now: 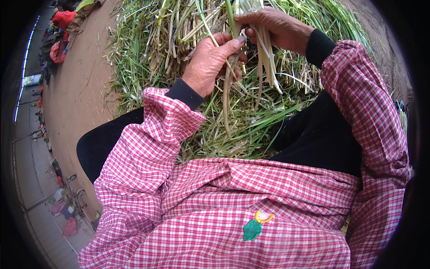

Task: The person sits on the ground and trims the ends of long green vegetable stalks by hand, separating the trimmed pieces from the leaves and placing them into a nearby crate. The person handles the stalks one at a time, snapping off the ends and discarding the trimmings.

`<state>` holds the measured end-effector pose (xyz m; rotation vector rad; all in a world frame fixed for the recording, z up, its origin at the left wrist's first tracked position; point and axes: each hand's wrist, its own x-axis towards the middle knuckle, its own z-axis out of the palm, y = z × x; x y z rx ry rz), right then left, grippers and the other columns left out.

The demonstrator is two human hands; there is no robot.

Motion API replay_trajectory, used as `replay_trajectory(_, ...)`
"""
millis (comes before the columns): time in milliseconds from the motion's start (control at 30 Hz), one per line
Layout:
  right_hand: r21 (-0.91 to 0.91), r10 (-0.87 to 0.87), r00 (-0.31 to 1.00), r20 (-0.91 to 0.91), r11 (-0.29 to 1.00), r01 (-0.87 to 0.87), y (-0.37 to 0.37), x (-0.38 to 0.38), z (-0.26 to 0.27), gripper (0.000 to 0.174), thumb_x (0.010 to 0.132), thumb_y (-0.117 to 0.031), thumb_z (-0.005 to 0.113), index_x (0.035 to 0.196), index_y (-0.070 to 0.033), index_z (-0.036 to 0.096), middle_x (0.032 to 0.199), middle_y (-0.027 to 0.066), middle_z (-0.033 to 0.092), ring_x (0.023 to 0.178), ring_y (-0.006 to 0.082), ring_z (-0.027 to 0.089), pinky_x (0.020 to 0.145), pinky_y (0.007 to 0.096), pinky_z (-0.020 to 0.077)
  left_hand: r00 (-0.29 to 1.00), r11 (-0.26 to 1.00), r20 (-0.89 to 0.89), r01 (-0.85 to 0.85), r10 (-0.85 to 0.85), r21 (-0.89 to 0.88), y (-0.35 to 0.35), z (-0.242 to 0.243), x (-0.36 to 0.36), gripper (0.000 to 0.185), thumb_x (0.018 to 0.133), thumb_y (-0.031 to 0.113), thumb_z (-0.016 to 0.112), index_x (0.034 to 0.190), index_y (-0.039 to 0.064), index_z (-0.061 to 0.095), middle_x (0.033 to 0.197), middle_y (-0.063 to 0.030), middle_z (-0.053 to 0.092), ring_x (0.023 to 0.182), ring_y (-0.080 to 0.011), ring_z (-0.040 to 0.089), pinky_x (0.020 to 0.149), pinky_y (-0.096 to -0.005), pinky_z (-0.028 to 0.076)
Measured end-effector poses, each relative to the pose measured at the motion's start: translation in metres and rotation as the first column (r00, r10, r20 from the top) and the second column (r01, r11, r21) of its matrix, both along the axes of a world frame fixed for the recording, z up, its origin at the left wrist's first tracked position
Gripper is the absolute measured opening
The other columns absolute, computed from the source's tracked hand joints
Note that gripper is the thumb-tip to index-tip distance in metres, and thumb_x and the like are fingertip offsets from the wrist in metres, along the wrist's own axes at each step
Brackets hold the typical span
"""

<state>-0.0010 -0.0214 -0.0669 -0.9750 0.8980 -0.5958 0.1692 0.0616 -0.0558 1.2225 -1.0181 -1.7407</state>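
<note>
My left hand (pixel 215 60) pinches a green leafy stalk (pixel 231 16), of a green garlic or scallion kind, between thumb and fingers. A withered brown leaf (pixel 226 104) hangs below that hand. My right hand (pixel 273 28) is close beside it, its fingers closed around several pale stems (pixel 267 60) that droop downward. The fingertips of both hands almost meet near the top of the view. Behind and under them lies a large heap of similar stalks (pixel 161 43), green leaves mixed with dry yellowish stems. The upper ends of the held stalks run out of view.
Loose leaf trimmings (pixel 215 141) cover the ground between my knees. Bare brown floor (pixel 80 70) stretches to the left. Red and dark cloth-like items (pixel 60 43) are piled at the far left, with a wheeled frame (pixel 79 193) lower down. My checked smock (pixel 215 201) spans my lap.
</note>
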Motion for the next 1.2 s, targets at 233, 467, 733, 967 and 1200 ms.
replay_trajectory(233,-0.055,-0.089,0.993,-0.077,0.995,0.085,0.005,0.002,-0.004,0.019,0.082,-0.017,0.065,0.091,-0.001,0.062,0.073,0.0002,0.061,0.057,0.0048,0.057,0.056,0.0178,0.0507,0.965,0.962,0.149,-0.183,0.215,-0.202,-0.005,-0.007,-0.017,0.015,0.089,0.018,0.054,0.090,0.003,0.055,0.068,-0.0025,0.059,0.047,-0.0091,0.054,0.036,-0.0210,0.043)
replay_trajectory(467,0.192,-0.203,0.957,-0.207,0.951,0.243,0.002,-0.001,0.024,0.015,0.086,-0.016,0.057,0.073,-0.009,0.054,0.053,-0.0005,0.050,0.044,0.0092,0.046,0.041,0.0243,0.0382,0.919,0.910,0.133,-0.331,0.371,-0.248,-0.011,-0.006,-0.018,0.014,0.088,0.015,0.050,0.087,0.001,0.052,0.065,-0.0067,0.057,0.040,-0.0130,0.052,0.034,-0.0227,0.044)
replay_trajectory(733,0.146,-0.307,0.921,0.242,0.949,0.278,-0.045,-0.038,0.011,0.009,0.086,-0.008,0.055,0.078,-0.003,0.054,0.055,-0.0001,0.051,0.047,0.0101,0.050,0.046,0.0221,0.0436,0.866,0.856,0.116,-0.445,0.486,-0.263,-0.005,-0.005,0.004,0.016,0.086,0.015,0.051,0.085,-0.001,0.051,0.065,-0.0092,0.058,0.046,-0.0170,0.058,0.041,-0.0270,0.053)
replay_trajectory(967,0.254,-0.563,0.668,0.487,0.823,0.509,-0.082,-0.122,0.025,0.009,0.084,-0.005,0.057,0.087,0.002,0.051,0.068,0.0046,0.052,0.053,0.0100,0.050,0.048,0.0203,0.0448,0.833,0.835,0.165,-0.473,0.528,-0.283,-0.019,0.008,0.059,0.021,0.091,0.015,0.042,0.084,-0.004,0.049,0.061,-0.0147,0.059,0.036,-0.0178,0.054,0.030,-0.0281,0.047)
replay_trajectory(1200,0.173,-0.419,0.597,0.684,0.888,0.425,-0.081,-0.179,0.042,0.003,0.086,-0.006,0.054,0.087,-0.003,0.053,0.067,0.0020,0.052,0.054,0.0079,0.050,0.047,0.0176,0.0444,0.636,0.928,0.676,-0.246,0.372,-0.279,-0.033,0.007,0.126,0.022,0.084,0.018,0.053,0.083,-0.004,0.051,0.062,-0.0117,0.058,0.033,-0.0147,0.050,0.028,-0.0256,0.039)
